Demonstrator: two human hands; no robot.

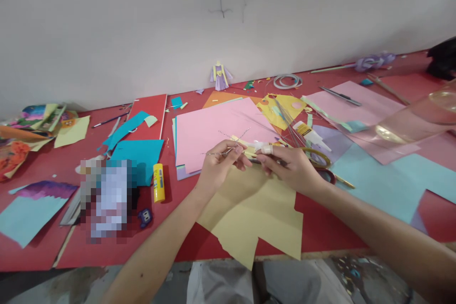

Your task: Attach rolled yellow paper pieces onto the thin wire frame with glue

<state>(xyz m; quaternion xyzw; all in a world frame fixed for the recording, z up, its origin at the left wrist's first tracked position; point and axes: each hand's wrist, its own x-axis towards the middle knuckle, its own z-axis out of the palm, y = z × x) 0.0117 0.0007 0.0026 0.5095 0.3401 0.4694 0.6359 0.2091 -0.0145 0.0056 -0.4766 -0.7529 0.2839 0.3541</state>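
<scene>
While one broad red tabletop (pixel 89 256) runs along the pale wall, one ragged tan paper sheet (pixel 256 213) lies at its front edge, below both hands. Behind them sits a stack of paper topped by one pink sheet (pixel 199 128). Above the tan paper, the left hand (pixel 223 159) has its thumb and index finger pressed together, pinching a twisted silver wire (pixel 243 134) with three visible ends sticking out. The right hand (pixel 290 164) is close beside it, fingers curled and thumb near them; what lies between those fingertips I cannot tell. One upright purple-and-yellow paper doll (pixel 220 76) leans on the wall. Left of the hands rests one yellow cylindrical glue stick (pixel 158 183), its dark lettering too small to read. Between the hands shows one narrow pale-yellow paper piece (pixel 249 150).
</scene>
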